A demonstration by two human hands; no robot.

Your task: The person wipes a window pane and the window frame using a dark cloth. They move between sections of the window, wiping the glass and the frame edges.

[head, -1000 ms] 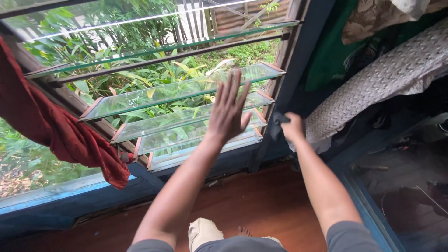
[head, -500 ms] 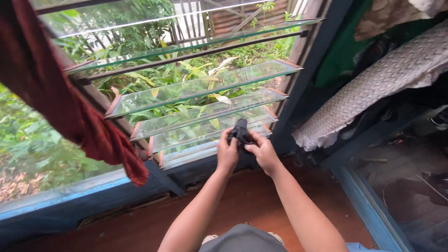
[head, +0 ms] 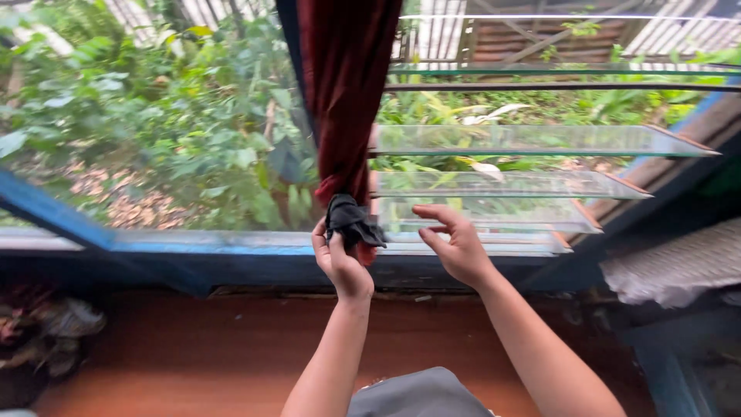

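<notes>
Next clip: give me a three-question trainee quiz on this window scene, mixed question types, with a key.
1. True or false: the left hand holds a dark cloth.
2. What hangs directly above that cloth?
A. a red curtain
B. a white towel
C. a metal chain
3. Fill in: the right hand has its fingers spread open beside the lowest glass ____ of the window.

Key:
1. True. The cloth is bunched in the left hand's grip.
2. A.
3. Louvre slats. The right hand holds nothing.
</notes>
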